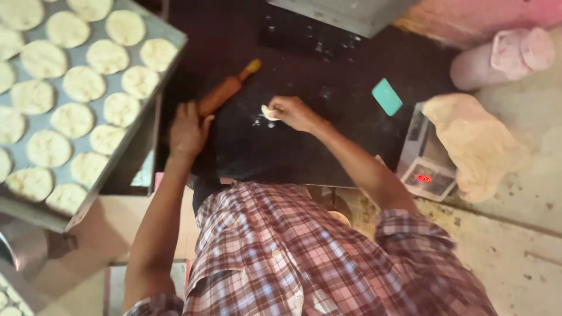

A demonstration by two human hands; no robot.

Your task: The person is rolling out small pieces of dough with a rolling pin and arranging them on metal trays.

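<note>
Small dough piece [269,112] pinched in right hand [293,112], at centre of dark surface [328,134]. Rolling pin [225,90], left of dough, gripped by left hand [187,130]. Tray [164,76] of rolled rounds further left. Dough best pressed flat, centred before rolling.

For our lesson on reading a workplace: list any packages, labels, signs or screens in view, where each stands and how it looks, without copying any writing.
Scale screen: a small dark rectangular display glowing red on the front of the grey weighing scale, at the right edge of the black worktop, under the large lump of dough.
No packages, labels or signs show.
</note>
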